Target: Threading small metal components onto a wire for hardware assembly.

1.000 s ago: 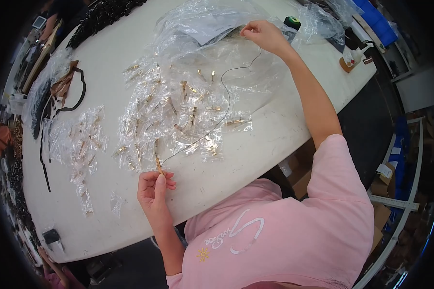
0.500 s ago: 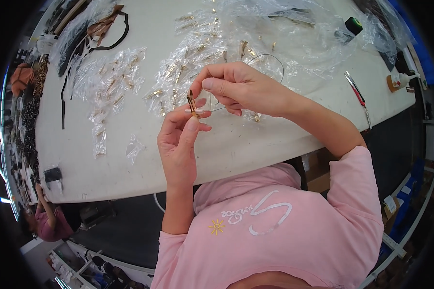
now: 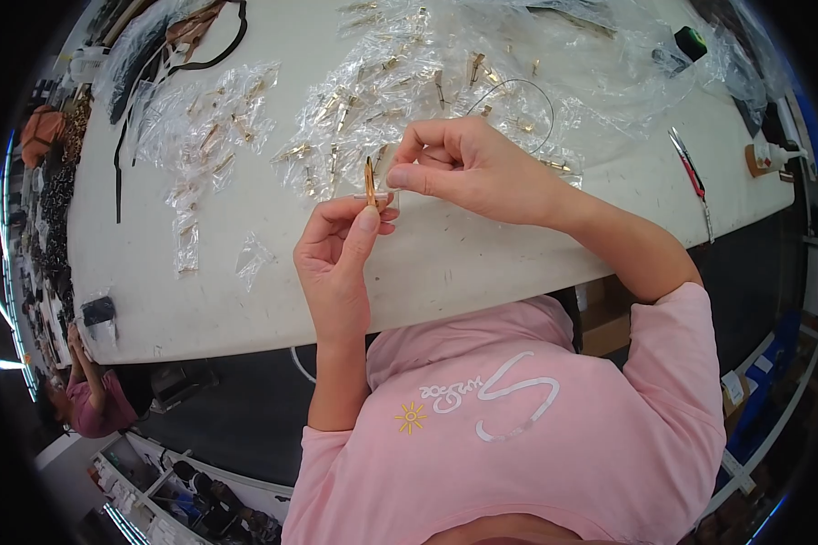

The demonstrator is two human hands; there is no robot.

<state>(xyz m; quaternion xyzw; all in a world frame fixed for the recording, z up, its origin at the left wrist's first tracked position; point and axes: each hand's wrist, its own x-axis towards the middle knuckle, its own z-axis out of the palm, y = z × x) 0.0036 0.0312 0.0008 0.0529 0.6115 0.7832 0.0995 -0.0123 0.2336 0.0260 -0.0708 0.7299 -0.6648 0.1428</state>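
Between the thumb and fingers of my left hand stands a small, narrow gold-coloured metal piece, pointing up. A bit of something pale or clear shows beside it at the fingertips. My right hand is closed in a pinch just right of the metal piece. A thin dark cord arcs out behind that hand in a loop and seems to run into its fingers; the pinched end is hidden. Clear plastic bags with small gold-coloured pieces lie spread beyond both hands.
More small clear bags lie on the pale table at left, near dark straps. Red-handled tweezers, a small bottle and a round black-and-green object are at right. Another person works at far left.
My right hand has shifted slightly right and lower, and the cord loop behind it has widened. The metal piece in my left hand has turned more upright and narrow. The view has shifted a little.
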